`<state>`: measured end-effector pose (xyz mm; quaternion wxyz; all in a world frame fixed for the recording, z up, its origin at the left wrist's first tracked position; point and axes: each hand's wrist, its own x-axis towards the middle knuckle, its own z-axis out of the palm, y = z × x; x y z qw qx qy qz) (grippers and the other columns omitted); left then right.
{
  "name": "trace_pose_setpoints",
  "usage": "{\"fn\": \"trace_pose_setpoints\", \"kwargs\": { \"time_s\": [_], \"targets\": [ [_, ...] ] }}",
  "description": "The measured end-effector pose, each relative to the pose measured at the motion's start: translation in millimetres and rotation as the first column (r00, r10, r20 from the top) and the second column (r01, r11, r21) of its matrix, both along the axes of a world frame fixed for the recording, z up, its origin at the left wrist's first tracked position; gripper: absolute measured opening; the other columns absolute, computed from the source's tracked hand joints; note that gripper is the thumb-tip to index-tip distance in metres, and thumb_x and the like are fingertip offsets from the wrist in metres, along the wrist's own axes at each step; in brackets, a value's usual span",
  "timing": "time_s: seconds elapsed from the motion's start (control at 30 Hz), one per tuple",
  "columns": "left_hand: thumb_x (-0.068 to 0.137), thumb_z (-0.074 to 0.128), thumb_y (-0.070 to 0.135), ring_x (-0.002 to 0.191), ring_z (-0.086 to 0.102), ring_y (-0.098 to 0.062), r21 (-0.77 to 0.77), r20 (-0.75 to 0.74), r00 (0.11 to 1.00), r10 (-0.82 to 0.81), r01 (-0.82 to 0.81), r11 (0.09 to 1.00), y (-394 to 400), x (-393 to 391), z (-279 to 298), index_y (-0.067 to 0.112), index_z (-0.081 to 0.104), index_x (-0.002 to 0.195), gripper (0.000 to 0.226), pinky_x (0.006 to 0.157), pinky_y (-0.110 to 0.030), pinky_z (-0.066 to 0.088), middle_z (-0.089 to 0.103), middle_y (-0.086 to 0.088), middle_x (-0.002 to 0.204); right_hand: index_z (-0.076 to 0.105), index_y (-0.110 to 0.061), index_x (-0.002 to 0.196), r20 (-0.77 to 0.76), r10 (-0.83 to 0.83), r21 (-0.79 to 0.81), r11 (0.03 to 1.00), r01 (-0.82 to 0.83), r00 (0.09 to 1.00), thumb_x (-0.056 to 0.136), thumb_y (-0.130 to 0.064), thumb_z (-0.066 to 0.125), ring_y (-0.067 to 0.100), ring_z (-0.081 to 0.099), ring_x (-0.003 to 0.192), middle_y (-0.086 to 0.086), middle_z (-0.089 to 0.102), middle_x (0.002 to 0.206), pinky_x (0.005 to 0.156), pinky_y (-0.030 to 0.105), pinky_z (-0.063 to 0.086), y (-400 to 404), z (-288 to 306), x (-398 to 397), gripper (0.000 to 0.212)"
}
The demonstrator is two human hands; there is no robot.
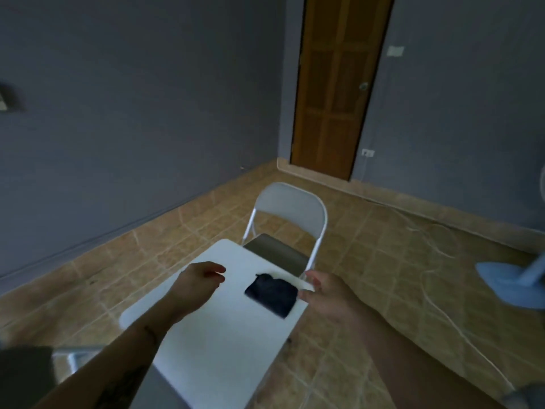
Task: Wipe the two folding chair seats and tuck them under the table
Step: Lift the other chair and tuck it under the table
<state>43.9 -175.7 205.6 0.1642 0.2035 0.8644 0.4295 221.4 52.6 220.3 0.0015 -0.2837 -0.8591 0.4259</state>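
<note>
At the near left edge a second folding chair (77,356) shows only as a bit of pale metal frame and a dark patch, mostly cut off and blurred. Both bare forearms reach out over the white table (212,343). The left hand (198,282) hovers above the tabletop with fingers loosely curled and holding nothing. The right hand (323,293) sits at the table's right edge, fingers spread and relaxed, also holding nothing (whether it touches the edge I cannot tell).

Between the two hands a dark blue folded cloth (270,294) lies flat on the table, close to the right hand's fingertips but apart from them.

Beyond the far end of the table stands a white folding chair (290,206), unfolded and upright, its grey seat (277,251) partly under the tabletop edge and its backrest away from the camera.

On the tan tiled floor (368,261) to the right rests the pale blue base of a standing fan (507,280), with a white cord (436,302) trailing across the tiles. Farther back, a brown wooden door (336,84) is set in the grey wall (132,98).
</note>
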Motion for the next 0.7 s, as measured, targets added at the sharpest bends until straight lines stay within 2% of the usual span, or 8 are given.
{"fn": "trace_pose_setpoints", "kwargs": {
  "time_s": [0.1,0.23,0.33,0.47,0.57,0.63,0.67,0.7],
  "targets": [
    [0.087,0.061,0.019,0.093,0.067,-0.011,0.004,-0.023,0.998,-0.059,0.059,0.998,69.0,9.9,12.8,0.03,0.072,0.104,0.023,0.075,-0.024,0.05,0.072,0.001,0.106,0.048,-0.016,0.144,-0.034,-0.051,0.039,0.998,0.052,0.998,0.089,-0.03,0.069,0.015,0.057,0.115,0.003,0.057,0.14,0.09,0.028,0.048,59.1,21.7,16.4,0.061],
    [0.084,0.061,0.023,0.089,0.068,-0.015,-0.018,-0.025,0.993,-0.119,0.119,0.993,145.6,13.0,20.9,0.038,0.071,0.092,0.02,0.079,-0.03,0.055,0.072,0.001,0.101,0.056,-0.015,0.135,-0.087,-0.097,0.033,0.994,0.101,0.991,0.09,-0.022,0.068,0.01,0.058,0.092,-0.001,0.063,0.116,0.079,0.027,0.051,117.9,37.8,21.6,0.047],
    [0.085,0.058,0.023,0.095,0.065,-0.017,-0.008,-0.033,0.989,-0.145,0.144,0.989,199.0,4.6,22.9,0.04,0.069,0.087,0.021,0.08,-0.028,0.049,0.071,0.002,0.104,0.055,-0.017,0.137,-0.091,-0.1,0.047,0.993,0.105,0.991,0.09,-0.025,0.07,0.015,0.06,0.108,0.002,0.063,0.128,0.092,0.031,0.05,159.3,39.3,7.2,0.05],
    [0.087,0.06,0.016,0.105,0.063,-0.017,0.012,-0.035,0.987,-0.155,0.156,0.988,270.1,-31.6,13.2,0.023,0.073,0.106,0.024,0.086,-0.024,0.046,0.068,0.0,0.115,0.053,-0.016,0.139,-0.067,-0.06,0.085,0.994,0.066,0.996,0.09,-0.026,0.069,0.02,0.058,0.12,0.005,0.059,0.136,0.096,0.033,0.049,217.8,37.9,-36.7,0.053],
    [0.087,0.059,0.014,0.104,0.062,-0.017,0.042,0.005,0.992,-0.126,0.126,0.991,321.0,-71.2,0.2,0.019,0.073,0.11,0.027,0.081,-0.022,0.044,0.066,-0.001,0.116,0.048,-0.017,0.144,-0.051,-0.026,0.116,0.993,0.032,0.998,0.089,-0.029,0.07,0.022,0.054,0.126,0.004,0.056,0.139,0.101,0.038,0.048,265.2,38.1,-85.3,0.06],
    [0.087,0.059,0.014,0.102,0.063,-0.017,0.063,0.031,0.994,-0.1,0.098,0.993,358.0,-105.0,-8.3,0.019,0.072,0.109,0.026,0.078,-0.02,0.045,0.066,-0.002,0.118,0.051,-0.018,0.141,-0.051,0.002,0.134,0.991,0.005,0.999,0.09,-0.026,0.069,0.017,0.058,0.114,-0.003,0.062,0.125,0.094,0.033,0.048,302.0,41.7,-124.3,0.054],
    [0.087,0.059,0.014,0.102,0.064,-0.018,0.07,0.038,0.995,-0.09,0.087,0.994,376.2,-121.7,-11.9,0.018,0.072,0.109,0.026,0.081,-0.022,0.047,0.067,-0.003,0.119,0.054,-0.018,0.139,-0.046,0.018,0.14,0.99,-0.011,0.999,0.091,-0.024,0.068,0.014,0.058,0.105,-0.008,0.063,0.114,0.089,0.03,0.048,320.0,43.7,-143.7,0.05],
    [0.087,0.06,0.014,0.102,0.065,-0.019,0.079,0.052,0.995,-0.079,0.075,0.994,393.3,-136.9,-15.5,0.018,0.072,0.108,0.025,0.085,-0.025,0.049,0.067,-0.004,0.119,0.054,-0.019,0.138,-0.043,0.023,0.141,0.99,-0.017,0.999,0.092,-0.024,0.067,0.013,0.057,0.102,-0.008,0.063,0.113,0.087,0.029,0.048,337.2,44.2,-161.3,0.048]
  ]
}}
